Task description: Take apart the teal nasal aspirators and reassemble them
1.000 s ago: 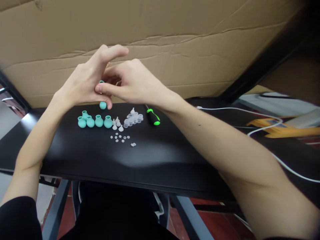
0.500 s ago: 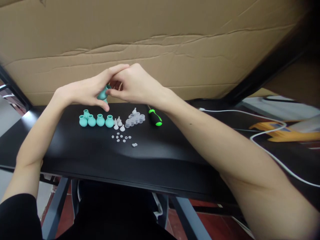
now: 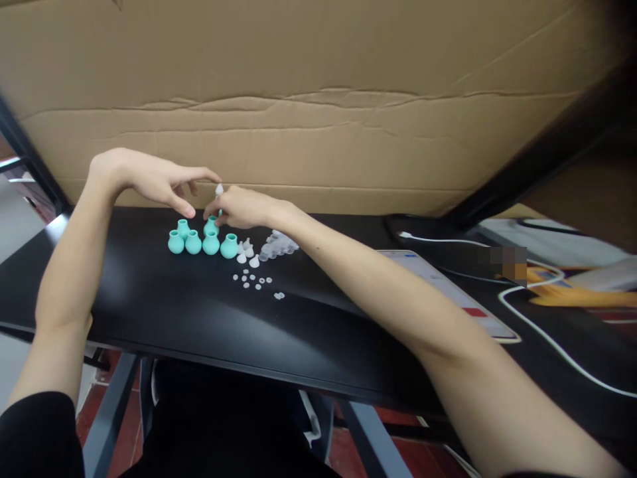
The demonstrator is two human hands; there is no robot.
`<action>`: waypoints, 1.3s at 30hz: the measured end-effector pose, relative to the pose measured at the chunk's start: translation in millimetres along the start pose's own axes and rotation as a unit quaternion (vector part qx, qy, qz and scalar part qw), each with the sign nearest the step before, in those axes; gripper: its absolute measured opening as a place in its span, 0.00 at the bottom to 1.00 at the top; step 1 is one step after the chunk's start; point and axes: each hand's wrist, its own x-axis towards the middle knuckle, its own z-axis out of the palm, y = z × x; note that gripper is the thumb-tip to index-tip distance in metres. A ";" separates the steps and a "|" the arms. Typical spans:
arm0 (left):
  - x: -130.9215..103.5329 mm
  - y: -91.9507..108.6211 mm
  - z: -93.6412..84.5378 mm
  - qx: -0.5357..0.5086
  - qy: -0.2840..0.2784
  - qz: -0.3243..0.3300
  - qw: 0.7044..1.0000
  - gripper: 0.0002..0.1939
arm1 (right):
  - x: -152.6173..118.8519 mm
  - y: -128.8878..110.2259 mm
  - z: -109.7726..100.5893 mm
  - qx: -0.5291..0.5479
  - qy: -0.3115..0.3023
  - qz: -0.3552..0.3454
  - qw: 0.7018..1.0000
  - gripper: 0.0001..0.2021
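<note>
My left hand (image 3: pixel 172 189) hovers over the back of the table, thumb and fingers apart and nothing gripped. Its index fingertip comes close to a small white pointed tip (image 3: pixel 219 190) at my right hand; contact is unclear. My right hand (image 3: pixel 245 207) has its fingers closed about the neck of a teal bulb-shaped pot (image 3: pixel 212 228) at table height. A sliver of teal also shows between its fingers, mostly hidden. Several more teal pots (image 3: pixel 194 243) stand upright in front. White cone-shaped nozzles (image 3: pixel 248 249) and clear plastic cups (image 3: pixel 279 246) sit to their right.
Small translucent rings (image 3: pixel 252 277) are scattered on the black table (image 3: pixel 194 312). A tablet (image 3: pixel 492 325) lies partly under my right forearm. A white cable (image 3: pixel 527 305) and a yellow object (image 3: pixel 577 297) are at the right. Cardboard (image 3: pixel 318 153) walls the back.
My hands have separated and come down. The teal pot that was raised between them is now beside the other pots under my right hand. My right forearm now hides the screwdriver, and a tablet shows.
</note>
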 end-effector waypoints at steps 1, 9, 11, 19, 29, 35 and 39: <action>-4.2 1.2 -1.7 0.003 0.008 0.011 1.000 0.53 | 5.9 -3.4 1.0 0.004 -0.007 -0.002 1.000 0.20; -24.0 1.6 -8.3 0.009 0.047 0.013 0.999 0.53 | 21.9 -13.6 1.2 0.051 -0.024 -0.046 0.997 0.17; -24.0 -0.4 -8.3 0.009 0.051 0.018 0.998 0.53 | 20.0 -13.5 1.5 0.064 -0.022 -0.049 0.997 0.17; -26.0 2.7 -8.9 0.018 0.049 0.006 0.999 0.52 | 11.9 -6.0 -7.3 0.072 -0.013 -0.033 0.997 0.19; -22.8 2.6 -7.9 0.006 0.052 0.023 0.998 0.50 | 18.9 38.1 7.2 0.011 0.176 0.064 0.982 0.22; -13.7 -2.9 -4.5 -0.015 0.049 -0.015 0.999 0.53 | 26.9 50.1 25.2 0.009 0.076 0.053 0.996 0.15; -8.9 -6.2 -3.5 -0.006 0.055 -0.032 0.998 0.58 | 16.6 52.6 9.0 0.022 0.106 0.075 0.991 0.13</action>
